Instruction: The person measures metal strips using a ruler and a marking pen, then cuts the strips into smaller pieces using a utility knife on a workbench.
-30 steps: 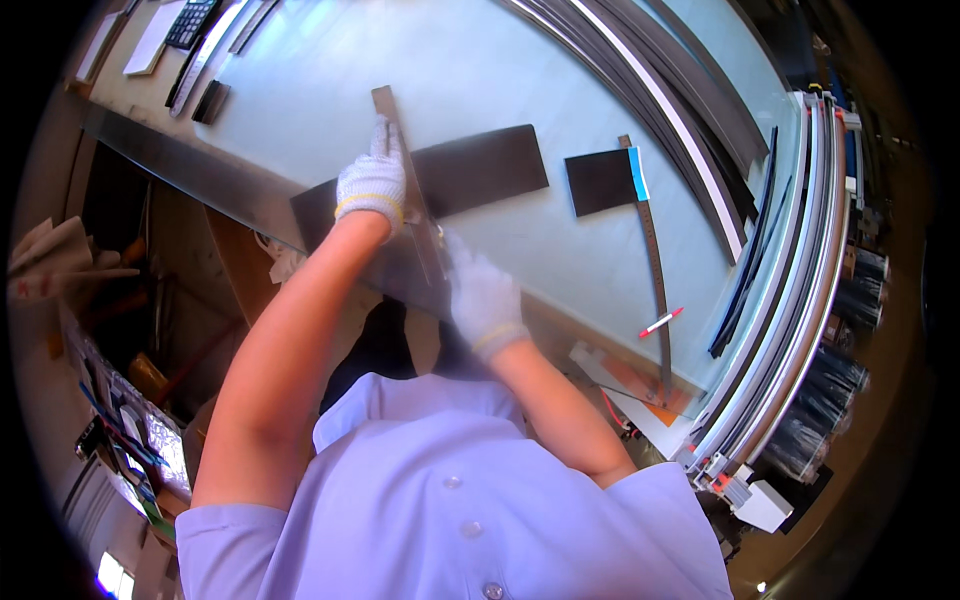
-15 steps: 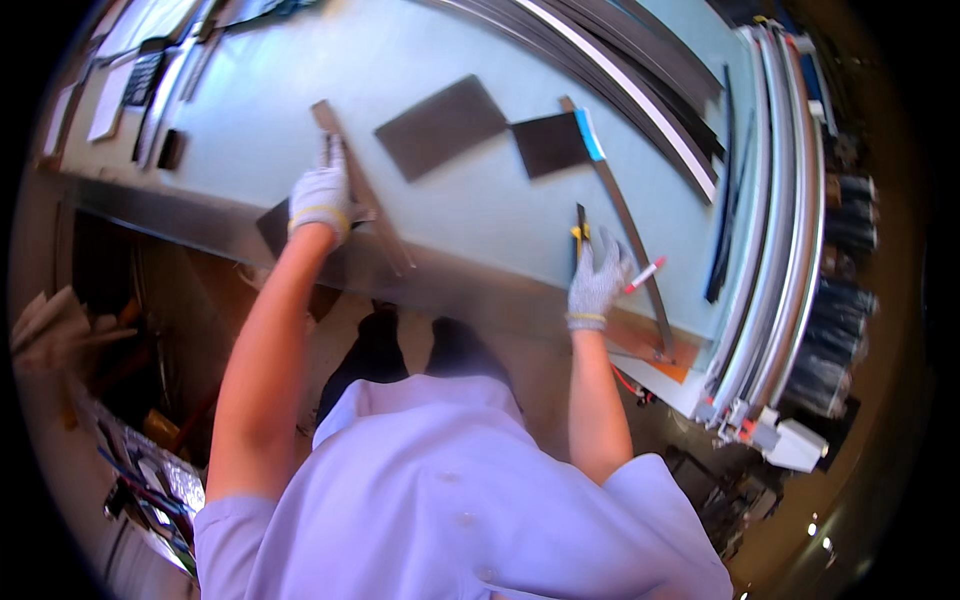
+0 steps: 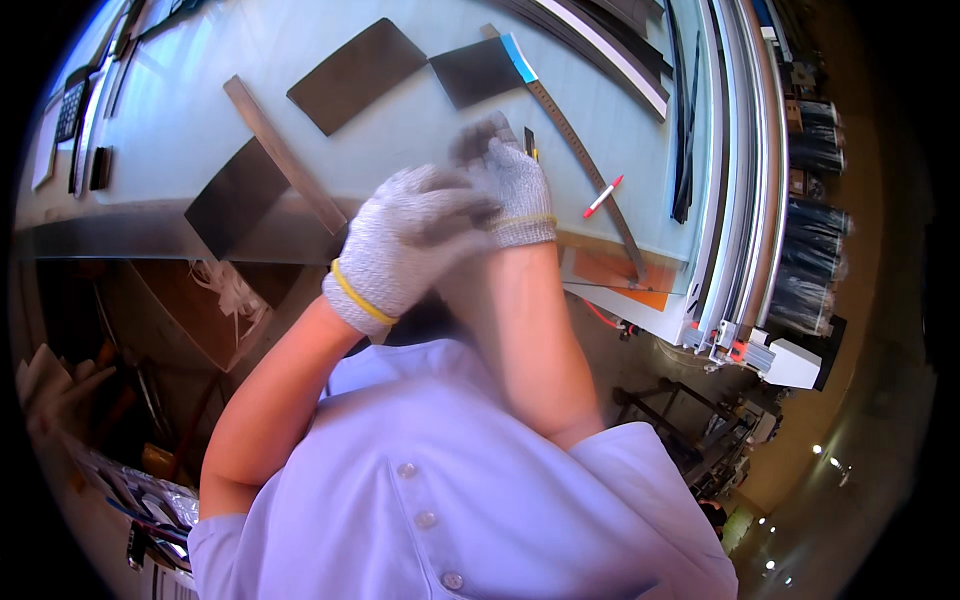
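Observation:
Both of my hands wear grey knit gloves with yellow cuffs. They meet over the table's near edge. My left hand [image 3: 405, 240] reaches across with its fingers stretched out, at or against the right glove. My right hand [image 3: 515, 190] is raised, its fingers partly smeared by motion; neither hand shows anything held. Just beyond the right hand a cutter knife [image 3: 531, 145], black and yellow, is partly hidden. Right of it lies a red-and-white marker [image 3: 603, 197] across a long, narrow brown strip [image 3: 570, 135]. To the left, a flat grey-brown bar [image 3: 280, 150] crosses a dark sheet [image 3: 235, 200] overhanging the table edge.
Farther back on the pale table [image 3: 390, 135] lie a larger dark sheet [image 3: 358, 75] and a smaller black piece [image 3: 480, 72] beside a blue-and-white label [image 3: 519, 58]. Long strips [image 3: 600, 50] are stacked at the back right. Metal rails [image 3: 750, 170] border the right side.
My left hand has left the flat bar and moved right to my right hand. The right hand has come away from beside the marker. The view has shifted.

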A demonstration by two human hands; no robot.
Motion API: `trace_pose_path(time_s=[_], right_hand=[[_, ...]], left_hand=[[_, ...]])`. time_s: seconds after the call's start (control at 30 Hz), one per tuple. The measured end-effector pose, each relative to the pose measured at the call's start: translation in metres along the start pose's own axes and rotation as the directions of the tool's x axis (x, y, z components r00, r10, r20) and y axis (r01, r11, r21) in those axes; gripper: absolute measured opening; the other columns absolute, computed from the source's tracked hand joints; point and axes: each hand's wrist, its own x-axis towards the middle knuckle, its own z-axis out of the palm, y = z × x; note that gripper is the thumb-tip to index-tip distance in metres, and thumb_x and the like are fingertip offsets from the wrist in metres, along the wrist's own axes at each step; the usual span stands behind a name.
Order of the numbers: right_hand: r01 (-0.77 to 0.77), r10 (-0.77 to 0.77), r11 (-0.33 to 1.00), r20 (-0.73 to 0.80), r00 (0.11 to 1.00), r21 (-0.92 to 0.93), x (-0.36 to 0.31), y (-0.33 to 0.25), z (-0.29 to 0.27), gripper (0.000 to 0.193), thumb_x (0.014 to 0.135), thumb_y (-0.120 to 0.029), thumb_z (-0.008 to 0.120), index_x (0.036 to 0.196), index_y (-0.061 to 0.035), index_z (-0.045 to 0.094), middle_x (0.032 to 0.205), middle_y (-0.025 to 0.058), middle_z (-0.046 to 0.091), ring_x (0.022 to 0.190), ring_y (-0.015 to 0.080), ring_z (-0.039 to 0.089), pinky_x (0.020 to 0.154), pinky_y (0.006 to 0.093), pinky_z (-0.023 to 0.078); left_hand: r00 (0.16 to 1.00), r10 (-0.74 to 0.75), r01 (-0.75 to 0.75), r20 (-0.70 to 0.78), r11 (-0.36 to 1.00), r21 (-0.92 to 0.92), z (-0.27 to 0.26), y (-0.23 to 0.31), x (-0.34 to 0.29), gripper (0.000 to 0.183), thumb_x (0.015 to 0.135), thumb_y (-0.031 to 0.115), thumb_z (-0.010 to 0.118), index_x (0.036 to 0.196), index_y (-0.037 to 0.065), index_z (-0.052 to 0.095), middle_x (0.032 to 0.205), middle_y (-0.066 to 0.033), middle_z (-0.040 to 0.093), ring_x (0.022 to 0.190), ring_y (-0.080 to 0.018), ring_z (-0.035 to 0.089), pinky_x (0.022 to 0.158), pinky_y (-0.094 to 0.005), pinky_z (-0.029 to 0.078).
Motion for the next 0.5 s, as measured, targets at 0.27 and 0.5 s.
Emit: trace_pose_path(time_s=[0.27, 0.5], right_hand=[[-0.028, 0.038, 0.998, 0.218, 0.975, -0.049, 0.035, 0.004, -0.06, 0.026, 0.107, -0.008, 0.041, 0.125, -0.0049, 0.061, 0.098, 0.011, 0.064, 0.093, 0.0286, 0.065, 0.088, 0.0474, 0.057], [-0.059, 0.053, 0.997, -0.123, 0.991, -0.044, -0.034, 0.014, 0.009, 0.018, 0.108, -0.015, 0.049, 0.115, -0.0024, 0.06, 0.096, 0.0107, 0.06, 0.093, 0.0278, 0.062, 0.09, 0.0438, 0.055]], left_hand=[[0.998, 0.008, -0.003, -0.057, 0.995, 0.101, 0.015, 0.005, 0.002, 0.019, 0.078, 0.014, 0.078, 0.085, 0.001, 0.066, 0.092, -0.0137, 0.067, 0.088, -0.0328, 0.066, 0.081, -0.0403, 0.053], [0.975, -0.181, 0.182, -0.132, 0.983, -0.001, 0.018, -0.018, 0.012, 0.022, 0.085, 0.015, 0.076, 0.098, -0.002, 0.071, 0.09, -0.014, 0.072, 0.083, -0.0219, 0.07, 0.082, -0.0325, 0.055]])
